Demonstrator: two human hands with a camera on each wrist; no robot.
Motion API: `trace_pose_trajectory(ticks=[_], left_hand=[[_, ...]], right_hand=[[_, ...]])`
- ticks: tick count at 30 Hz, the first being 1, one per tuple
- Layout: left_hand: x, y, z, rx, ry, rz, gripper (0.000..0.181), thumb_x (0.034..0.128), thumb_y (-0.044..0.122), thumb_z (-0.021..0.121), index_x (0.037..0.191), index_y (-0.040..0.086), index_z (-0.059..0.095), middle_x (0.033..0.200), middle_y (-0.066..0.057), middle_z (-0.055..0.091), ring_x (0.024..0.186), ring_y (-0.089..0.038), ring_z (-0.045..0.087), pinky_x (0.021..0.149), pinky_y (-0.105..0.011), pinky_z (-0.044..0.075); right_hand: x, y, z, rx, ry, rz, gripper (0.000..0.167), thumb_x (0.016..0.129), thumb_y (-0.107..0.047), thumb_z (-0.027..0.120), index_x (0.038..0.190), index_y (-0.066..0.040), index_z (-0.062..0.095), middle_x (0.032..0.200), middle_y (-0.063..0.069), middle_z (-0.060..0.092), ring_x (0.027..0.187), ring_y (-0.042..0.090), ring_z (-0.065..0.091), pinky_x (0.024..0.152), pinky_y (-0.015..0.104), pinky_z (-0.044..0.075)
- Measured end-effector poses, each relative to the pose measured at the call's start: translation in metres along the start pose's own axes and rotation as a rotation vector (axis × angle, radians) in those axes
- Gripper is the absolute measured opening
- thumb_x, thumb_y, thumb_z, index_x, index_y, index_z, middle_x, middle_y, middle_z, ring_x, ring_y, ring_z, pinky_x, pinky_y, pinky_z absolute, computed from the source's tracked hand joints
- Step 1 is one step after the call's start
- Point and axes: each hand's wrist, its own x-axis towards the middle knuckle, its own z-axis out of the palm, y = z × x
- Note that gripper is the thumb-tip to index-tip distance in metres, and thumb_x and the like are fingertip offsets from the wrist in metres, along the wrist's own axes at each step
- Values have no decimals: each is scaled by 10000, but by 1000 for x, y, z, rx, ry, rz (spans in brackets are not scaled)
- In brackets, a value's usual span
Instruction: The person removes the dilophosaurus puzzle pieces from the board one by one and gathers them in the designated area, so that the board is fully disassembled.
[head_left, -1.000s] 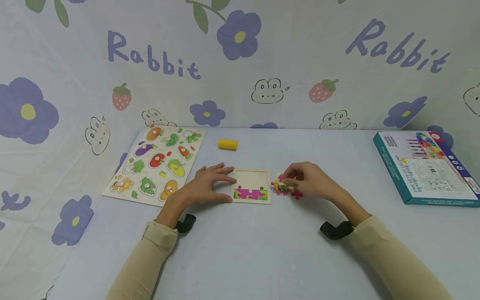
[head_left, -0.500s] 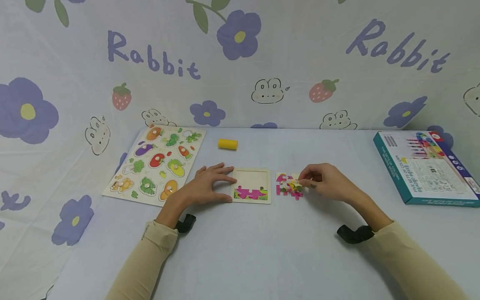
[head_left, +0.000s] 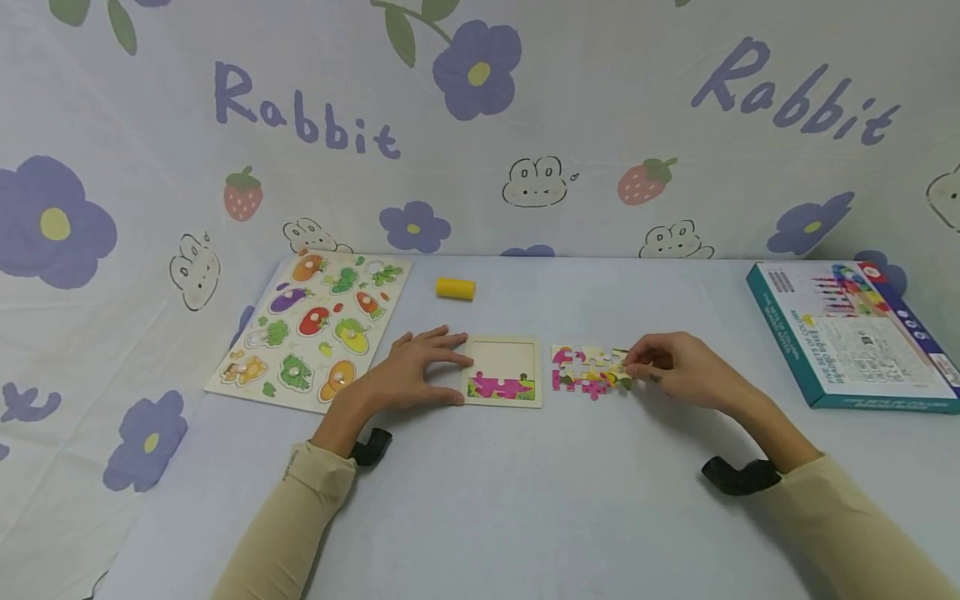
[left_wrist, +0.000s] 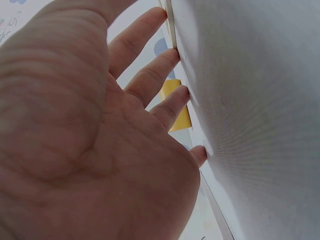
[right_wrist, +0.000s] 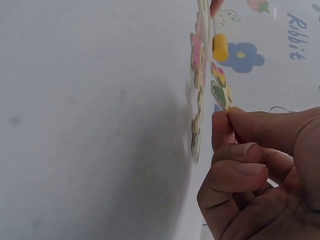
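A small wooden frame [head_left: 502, 403] lies flat mid-table, a strip of pink and green puzzle pieces [head_left: 502, 387] along its near side. The left hand [head_left: 411, 372] touches the frame's left edge with thumb and fingertips, its fingers spread; in the left wrist view the palm [left_wrist: 125, 150] fills much of the picture. Just right of the frame lie several loose pieces [head_left: 572, 371] grouped side by side. The right hand [head_left: 686, 371] is at their right end; in the right wrist view, thumb and forefinger of that hand [right_wrist: 265, 160] pinch a green, yellow and pink piece [right_wrist: 220, 89] above the table.
A vegetable picture board [head_left: 318, 329] lies at the left. A yellow cylinder [head_left: 455, 289] lies behind the frame. At the far right is a flat teal-edged box [head_left: 862, 342]. A patterned cloth [head_left: 585, 92] hangs at the back.
The right hand has moved to the right, away from the frame, and the loose pieces beside it now show spread in a wider group. The left hand and the frame have stayed still.
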Motion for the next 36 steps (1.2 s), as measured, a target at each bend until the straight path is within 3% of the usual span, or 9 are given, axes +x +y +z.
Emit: trace_pose_trajectory(ticks=[18, 36], left_hand=[[0, -3, 2, -8, 5, 11, 579, 897, 455, 814, 1422, 245, 689, 1722, 26, 399, 1683, -274, 164, 1333, -687, 45], [1, -2, 2, -6, 2, 3, 580, 894, 448, 819, 1422, 248, 688, 1722, 29, 400, 1684, -269, 161, 1339, -676, 36]], right_hand=[[-5, 11, 3, -19, -3, -12, 77, 997, -137, 731, 1060, -95, 744, 997, 38, 724, 879, 167, 593, 701, 209, 500], [-6, 9, 3, -33, 12, -15, 62, 987, -132, 740, 1040, -100, 746, 938, 35, 713, 830, 165, 573, 654, 217, 472]])
